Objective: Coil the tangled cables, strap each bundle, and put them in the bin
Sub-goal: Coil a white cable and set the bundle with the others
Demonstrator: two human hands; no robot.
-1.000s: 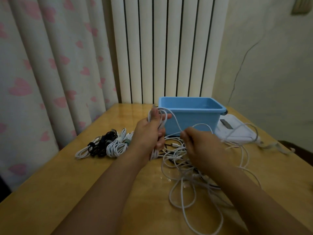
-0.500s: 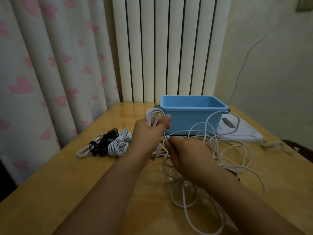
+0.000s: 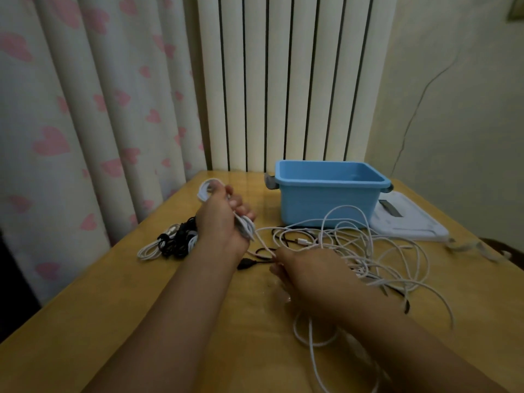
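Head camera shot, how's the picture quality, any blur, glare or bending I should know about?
Head view: dim, warm light with murky forearms; glare streaks on the table near the blue bin; motion blur on the right hand and the strap at the far right edge; wide-angle bending leans the curtain folds outward.

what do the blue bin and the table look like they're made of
Blue bin: looks like moulded plastic, smooth with a slight sheen; uniform colour, rolled rim and grey clip handles suggest it.
Table: looks like wood or wood veneer with a glossy varnish; faint grain and bright reflections near the bin show, though laminate is possible.
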